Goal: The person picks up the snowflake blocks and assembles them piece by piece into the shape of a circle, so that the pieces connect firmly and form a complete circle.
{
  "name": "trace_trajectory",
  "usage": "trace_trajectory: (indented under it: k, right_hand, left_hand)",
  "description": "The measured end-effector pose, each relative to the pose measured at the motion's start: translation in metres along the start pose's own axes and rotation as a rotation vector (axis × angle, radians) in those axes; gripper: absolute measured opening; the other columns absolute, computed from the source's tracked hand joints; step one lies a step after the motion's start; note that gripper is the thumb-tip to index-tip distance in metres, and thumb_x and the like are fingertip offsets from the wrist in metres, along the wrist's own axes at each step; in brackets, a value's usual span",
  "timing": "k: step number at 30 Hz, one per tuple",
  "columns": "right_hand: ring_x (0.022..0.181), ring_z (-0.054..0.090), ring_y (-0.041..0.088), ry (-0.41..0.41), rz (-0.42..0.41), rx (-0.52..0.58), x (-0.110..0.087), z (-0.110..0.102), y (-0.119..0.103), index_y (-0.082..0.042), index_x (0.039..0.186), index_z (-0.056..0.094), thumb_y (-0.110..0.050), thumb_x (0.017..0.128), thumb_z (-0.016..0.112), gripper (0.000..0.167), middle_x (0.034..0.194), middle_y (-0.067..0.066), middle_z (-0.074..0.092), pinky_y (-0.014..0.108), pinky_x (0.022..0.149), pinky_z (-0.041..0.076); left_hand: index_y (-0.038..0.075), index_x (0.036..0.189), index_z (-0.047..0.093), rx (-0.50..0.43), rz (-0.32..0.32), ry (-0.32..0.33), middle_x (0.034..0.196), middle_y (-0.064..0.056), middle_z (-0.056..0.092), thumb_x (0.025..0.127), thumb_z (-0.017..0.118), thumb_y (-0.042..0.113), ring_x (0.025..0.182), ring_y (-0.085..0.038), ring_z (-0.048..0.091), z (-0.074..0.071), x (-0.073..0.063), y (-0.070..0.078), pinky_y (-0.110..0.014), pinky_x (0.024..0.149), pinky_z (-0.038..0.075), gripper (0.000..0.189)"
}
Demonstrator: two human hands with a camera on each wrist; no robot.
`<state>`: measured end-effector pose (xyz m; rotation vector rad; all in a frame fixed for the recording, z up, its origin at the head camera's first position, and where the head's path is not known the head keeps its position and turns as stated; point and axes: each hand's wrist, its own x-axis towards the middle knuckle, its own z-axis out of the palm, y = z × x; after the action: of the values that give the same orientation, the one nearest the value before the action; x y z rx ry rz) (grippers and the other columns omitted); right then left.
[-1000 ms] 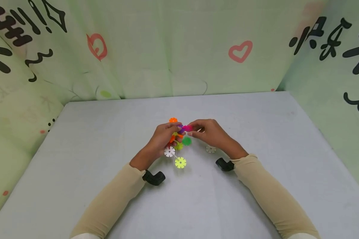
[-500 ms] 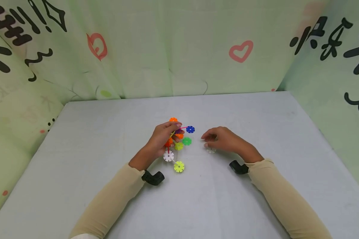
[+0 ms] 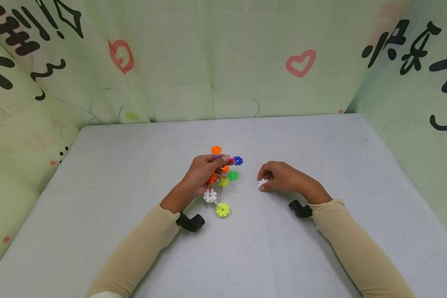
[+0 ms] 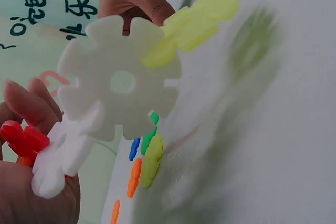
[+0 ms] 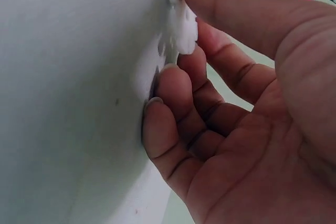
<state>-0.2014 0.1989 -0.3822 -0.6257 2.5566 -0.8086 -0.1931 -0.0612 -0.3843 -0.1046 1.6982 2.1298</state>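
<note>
My left hand (image 3: 201, 173) grips a chain of notched plastic snowflake discs slotted together. An orange disc (image 3: 216, 149) tops the chain, with a blue disc (image 3: 238, 160) and a green disc (image 3: 233, 176) on its right. Below hang a white disc (image 3: 210, 195) and a yellow disc (image 3: 222, 210); the left wrist view has the yellow disc (image 4: 205, 19) standing off the white one. The fingers hide the chain's middle. To the right, my right hand (image 3: 284, 178) pinches a loose white disc (image 3: 262, 182) between thumb and fingers, close at the tabletop in the right wrist view.
A white-covered table (image 3: 141, 165) spreads under both hands. Behind it hangs a pale green curtain (image 3: 208, 62) with hearts and black lettering. Black curved wrist pieces (image 3: 191, 223) stick out from both sleeves.
My right hand has let go of the chain near the pink disc, moved right and down, and taken hold of the loose white disc. The blue disc now shows at the chain's right end.
</note>
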Motion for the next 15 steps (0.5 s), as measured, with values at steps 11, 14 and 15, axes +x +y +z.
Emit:
trace_trajectory:
  k: [11, 14, 15]
  right_hand:
    - [0.076, 0.051, 0.017, -0.013, 0.01, 0.019, 0.0066, -0.0029, -0.0036, -0.003, 0.097, 0.068, -0.013, 0.088, 0.073, 0.014, 0.078, 0.001, 0.058, 0.03, 0.068, 0.044]
    - [0.076, 0.052, 0.017, 0.011, -0.008, 0.03, 0.0096, -0.004, -0.0059, -0.004, 0.097, 0.072, -0.01, 0.09, 0.069, 0.009, 0.08, 0.0, 0.063, 0.029, 0.068, 0.044]
    - [0.078, 0.052, 0.017, 0.028, -0.019, 0.036, 0.0105, -0.0043, -0.007, -0.004, 0.099, 0.072, -0.008, 0.09, 0.068, 0.01, 0.083, 0.0, 0.065, 0.029, 0.068, 0.045]
  left_hand:
    - [-0.002, 0.115, 0.065, -0.036, 0.021, -0.025, 0.118, -0.021, 0.065, 0.093, 0.068, 0.022, 0.057, -0.012, 0.054, -0.0006, -0.0011, -0.0007, -0.017, 0.053, 0.044, 0.032]
    - [-0.003, 0.115, 0.065, -0.035, 0.012, -0.02, 0.119, -0.023, 0.063, 0.093, 0.068, 0.022, 0.057, -0.012, 0.053, -0.0003, -0.0006, -0.0003, -0.016, 0.052, 0.044, 0.033]
    - [-0.002, 0.115, 0.065, -0.033, 0.008, -0.017, 0.119, -0.023, 0.063, 0.093, 0.068, 0.023, 0.057, -0.012, 0.053, -0.0001, -0.0004, -0.0002, -0.016, 0.052, 0.043, 0.033]
